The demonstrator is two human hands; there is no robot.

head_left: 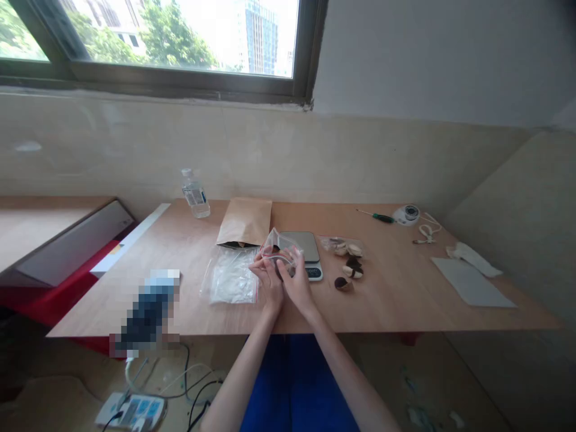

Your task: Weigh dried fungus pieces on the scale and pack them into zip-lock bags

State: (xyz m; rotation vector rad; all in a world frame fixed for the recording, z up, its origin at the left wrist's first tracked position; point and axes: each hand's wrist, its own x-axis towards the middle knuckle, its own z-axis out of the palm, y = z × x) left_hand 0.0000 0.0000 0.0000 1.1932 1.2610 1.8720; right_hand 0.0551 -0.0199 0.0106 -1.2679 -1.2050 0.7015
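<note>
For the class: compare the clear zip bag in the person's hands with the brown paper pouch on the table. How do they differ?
The clear zip bag is see-through, while the brown paper pouch is opaque. The bag is raised above the wooden table, held by the left hand and right hand, while the pouch lies flat on the table, untouched. The bag is puffed and creased; the pouch looks smoother. Both are thin, flexible packaging.

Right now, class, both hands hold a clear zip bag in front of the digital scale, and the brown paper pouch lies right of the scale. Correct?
No: the brown paper pouch lies left of the digital scale, as the head view shows. The left hand and right hand hold the clear zip bag as stated.
</note>
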